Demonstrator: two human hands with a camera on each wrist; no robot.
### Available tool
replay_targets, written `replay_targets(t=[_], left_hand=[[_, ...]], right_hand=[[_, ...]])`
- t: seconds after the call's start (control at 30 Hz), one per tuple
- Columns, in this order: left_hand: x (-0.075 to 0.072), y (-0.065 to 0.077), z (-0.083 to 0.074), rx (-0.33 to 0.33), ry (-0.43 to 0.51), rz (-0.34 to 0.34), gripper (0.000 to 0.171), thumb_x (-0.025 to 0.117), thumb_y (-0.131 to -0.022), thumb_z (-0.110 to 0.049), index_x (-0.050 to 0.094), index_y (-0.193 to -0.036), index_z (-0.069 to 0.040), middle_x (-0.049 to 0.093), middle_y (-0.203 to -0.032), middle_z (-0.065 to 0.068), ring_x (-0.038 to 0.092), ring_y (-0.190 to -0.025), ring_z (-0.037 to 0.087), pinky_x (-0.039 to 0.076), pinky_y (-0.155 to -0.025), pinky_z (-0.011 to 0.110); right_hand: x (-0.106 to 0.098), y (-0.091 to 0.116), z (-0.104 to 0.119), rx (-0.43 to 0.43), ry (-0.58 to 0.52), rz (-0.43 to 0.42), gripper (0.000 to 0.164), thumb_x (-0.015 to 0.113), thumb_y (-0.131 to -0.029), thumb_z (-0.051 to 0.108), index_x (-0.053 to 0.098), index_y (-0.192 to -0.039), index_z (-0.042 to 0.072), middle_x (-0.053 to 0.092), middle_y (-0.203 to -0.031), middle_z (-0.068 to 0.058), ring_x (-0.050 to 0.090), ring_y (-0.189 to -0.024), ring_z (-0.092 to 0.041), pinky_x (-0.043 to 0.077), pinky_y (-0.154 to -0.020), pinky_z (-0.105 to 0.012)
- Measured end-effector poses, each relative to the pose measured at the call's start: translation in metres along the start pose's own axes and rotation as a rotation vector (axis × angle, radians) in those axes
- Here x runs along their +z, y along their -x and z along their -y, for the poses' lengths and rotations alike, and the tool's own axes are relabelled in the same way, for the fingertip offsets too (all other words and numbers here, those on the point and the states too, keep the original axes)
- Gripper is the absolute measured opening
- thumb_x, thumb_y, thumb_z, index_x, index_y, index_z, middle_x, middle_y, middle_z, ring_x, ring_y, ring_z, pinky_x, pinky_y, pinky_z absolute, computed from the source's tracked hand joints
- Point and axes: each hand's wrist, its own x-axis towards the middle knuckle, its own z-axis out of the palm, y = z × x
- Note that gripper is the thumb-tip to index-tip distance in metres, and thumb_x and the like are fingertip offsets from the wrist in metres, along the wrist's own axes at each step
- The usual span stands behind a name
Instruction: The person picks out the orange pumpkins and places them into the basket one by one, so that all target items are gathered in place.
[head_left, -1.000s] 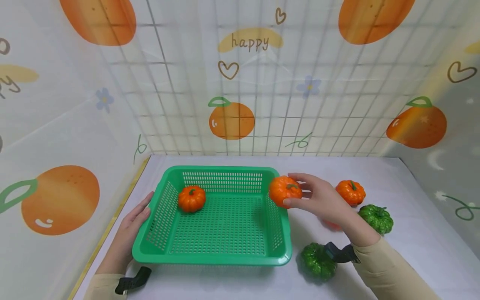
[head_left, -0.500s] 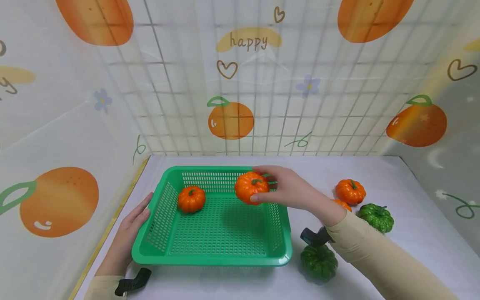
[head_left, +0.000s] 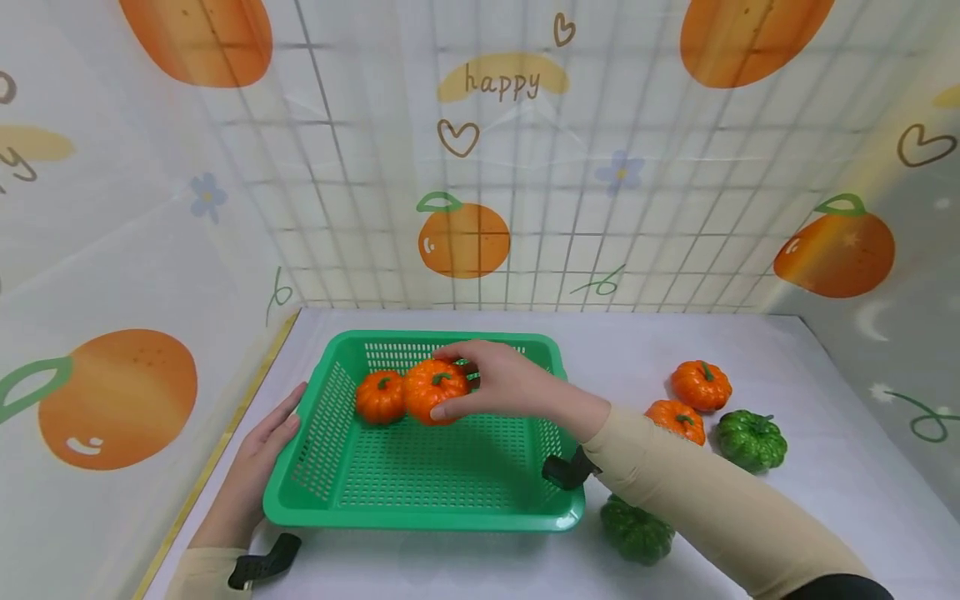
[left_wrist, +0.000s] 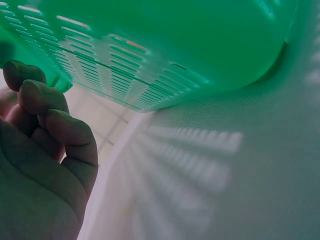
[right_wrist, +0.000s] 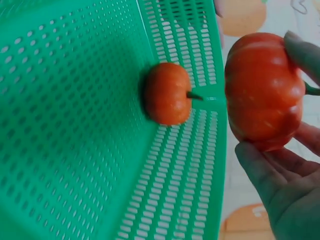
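My right hand [head_left: 498, 379] holds a small orange pumpkin [head_left: 435, 392] with a green stem, thumb on its near side and fingers on the far side. It is raised over the green basket [head_left: 423, 523]; in the right wrist view the held pumpkin [right_wrist: 262, 90] shows beside the rim. Another orange pumpkin [head_left: 378, 397] lies inside at the basket's left end, and the held one overlaps it in the head view. My left hand [head_left: 258, 454] rests against the basket's outer left side; its fingers [left_wrist: 42, 97] are loosely bent by the slotted wall in the left wrist view.
Right of the basket, two orange pumpkins [head_left: 701, 385] and a green pumpkin [head_left: 752, 440] lie on the white table [head_left: 750, 342]. Another green pumpkin [head_left: 637, 531] sits nearer, partly behind my right sleeve [head_left: 697, 492]. A printed curtain [head_left: 360, 208] hangs behind.
My right hand has carried the orange pumpkin leftward from the basket's right rim to beside the pumpkin inside. My left hand and the basket have stayed in place.
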Motion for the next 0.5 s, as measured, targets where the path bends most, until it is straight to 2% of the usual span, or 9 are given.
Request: replay_targets(t=[0.2, 0.4, 0.5], left_hand=[[0.001, 0.0, 0.001, 0.003, -0.012, -0.005, 0.053, 0.043, -0.106, -0.038, 0.03, -0.157, -0.03, 0.022, -0.163, -0.003, 0.032, -0.138, 0.007, 0.048, -0.09, 0.021], [-0.001, 0.0, 0.001, 0.002, 0.001, -0.007, 0.052, 0.043, -0.107, -0.036, 0.03, -0.157, -0.03, 0.022, -0.162, -0.002, 0.041, -0.13, 0.003, 0.051, -0.088, 0.025], [0.0, 0.0, 0.002, -0.001, 0.0, -0.009, 0.052, 0.043, -0.107, -0.036, 0.03, -0.157, -0.031, 0.023, -0.162, -0.003, 0.038, -0.134, 0.006, 0.051, -0.088, 0.024]], right_hand=[[0.019, -0.02, 0.003, -0.032, 0.039, 0.026, 0.071, 0.082, -0.077, 0.05, 0.057, -0.136, 0.018, 0.058, -0.123, 0.011, 0.056, -0.102, -0.011, 0.051, -0.08, -0.023], [0.042, -0.035, 0.004, -0.073, 0.11, 0.086, 0.072, 0.081, -0.078, 0.052, 0.058, -0.137, 0.016, 0.059, -0.123, 0.01, 0.052, -0.105, -0.007, 0.048, -0.083, -0.021], [0.052, -0.039, 0.003, -0.086, 0.121, 0.119, 0.073, 0.081, -0.078, 0.051, 0.057, -0.138, 0.016, 0.059, -0.125, 0.009, 0.052, -0.105, -0.006, 0.048, -0.085, -0.021]])
